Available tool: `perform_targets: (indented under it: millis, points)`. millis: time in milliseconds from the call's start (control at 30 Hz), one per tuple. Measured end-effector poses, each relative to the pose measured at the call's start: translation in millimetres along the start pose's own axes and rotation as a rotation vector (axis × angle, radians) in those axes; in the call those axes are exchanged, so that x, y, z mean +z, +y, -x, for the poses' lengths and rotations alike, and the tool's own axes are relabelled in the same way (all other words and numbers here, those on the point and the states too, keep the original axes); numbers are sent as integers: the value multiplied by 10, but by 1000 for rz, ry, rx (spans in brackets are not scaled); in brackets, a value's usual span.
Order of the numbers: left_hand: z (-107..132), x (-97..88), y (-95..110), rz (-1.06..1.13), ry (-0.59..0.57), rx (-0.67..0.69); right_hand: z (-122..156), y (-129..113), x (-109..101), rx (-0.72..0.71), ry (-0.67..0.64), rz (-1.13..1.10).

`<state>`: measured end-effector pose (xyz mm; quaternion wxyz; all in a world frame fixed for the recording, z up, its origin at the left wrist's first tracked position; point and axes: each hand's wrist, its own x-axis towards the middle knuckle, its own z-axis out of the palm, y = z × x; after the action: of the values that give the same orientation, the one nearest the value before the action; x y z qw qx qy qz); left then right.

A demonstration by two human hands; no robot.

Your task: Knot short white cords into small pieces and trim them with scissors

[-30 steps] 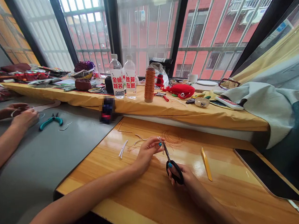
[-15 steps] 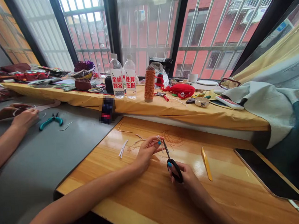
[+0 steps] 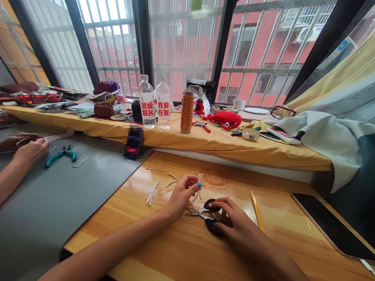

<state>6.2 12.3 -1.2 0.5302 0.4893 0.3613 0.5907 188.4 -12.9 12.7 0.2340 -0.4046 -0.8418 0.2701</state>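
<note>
My left hand [image 3: 183, 194] is closed in a pinch on a small looped white cord [image 3: 200, 192], whose ends hang below the thumb. My right hand [image 3: 232, 217] grips a small pair of black-handled scissors [image 3: 197, 212] by the handles, low over the wooden table [image 3: 142, 246]. The blades point left, below my left wrist, and are slightly parted. Behind my left hand lie a coil of thin orange thread [image 3: 214, 179] and a few pale cord scraps [image 3: 171, 180]. Two white strips [image 3: 152, 193] rest to its left.
A yellow flat tool [image 3: 258, 212] and a phone [image 3: 334, 225] lie at the right. Another person's hands [image 3: 29, 149] work at the grey table, near teal pliers [image 3: 61, 156]. Along the sill stand water bottles [image 3: 147, 103], an orange thread spool [image 3: 186, 112] and a red crocheted piece [image 3: 226, 119].
The scissors have moved from upright beside the cord down to the table, blades turned left. My right hand has shifted its hold on the handles. My left hand keeps the cord.
</note>
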Motion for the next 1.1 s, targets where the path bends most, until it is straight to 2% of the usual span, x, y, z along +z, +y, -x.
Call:
perform_targets:
  millis: [100, 167, 300, 400, 500, 600, 700, 767, 933, 1000, 1100]
  points:
    - [33, 20, -1, -48, -46, -19, -27, -54, 67, 74, 33, -40]
    - [74, 42, 12, -69, -124, -38, -32, -113, 114, 100, 53, -33]
    - [145, 75, 40, -152, -285, -49, -12, -180, 192, 42, 135, 7]
    - [157, 77, 32, -285, -355, -38, 4, -152, 207, 42, 243, 55]
    - [144, 69, -3, -392, -397, -46, 14, -102, 192, 16, 299, 110]
    - [128, 58, -35, -403, -382, -49, 25, -77, 173, -50, 268, 176]
    - [118, 55, -35, -334, -357, -77, 37, -57, 148, -108, 214, 306]
    - [115, 65, -12, -215, -381, -146, 41, -15, 121, -150, 217, 457]
    - [132, 105, 101, 46, -442, -441, 20, 183, -1, -280, 396, 829]
    - [158, 125, 151, 141, -460, -526, 11, 234, -66, -308, 444, 893]
    - [213, 167, 198, 254, -466, -617, 13, 236, -148, -325, 443, 924]
